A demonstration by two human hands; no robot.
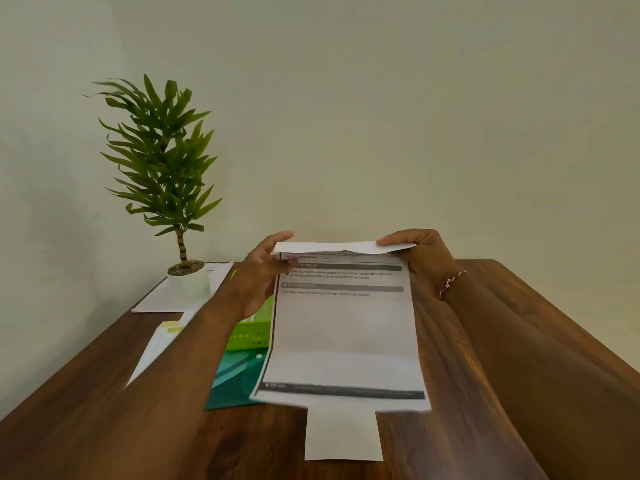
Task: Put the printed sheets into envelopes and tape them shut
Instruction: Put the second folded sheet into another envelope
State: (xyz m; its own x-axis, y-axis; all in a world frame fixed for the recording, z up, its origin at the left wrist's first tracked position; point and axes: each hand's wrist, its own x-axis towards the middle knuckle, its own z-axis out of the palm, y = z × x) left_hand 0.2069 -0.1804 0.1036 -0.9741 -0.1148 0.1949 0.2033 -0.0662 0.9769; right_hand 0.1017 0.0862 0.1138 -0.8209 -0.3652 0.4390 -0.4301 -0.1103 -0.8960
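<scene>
I hold a printed sheet [346, 334] above the wooden table [104, 410], its far edge folded over toward me. My left hand [259, 275] pinches the sheet's far left corner. My right hand [422, 254] pinches the far right corner at the fold. Dark bars and lines of text run across the upper part of the sheet and a dark band across its near edge. A white envelope [343, 434] lies on the table below the sheet, only its near end showing.
A potted plant [166, 168] in a white pot stands at the back left on loose white papers [156, 299]. A green basket [249, 334] and a teal folder [235, 382] lie left of the sheet, with more papers [156, 348] beside them.
</scene>
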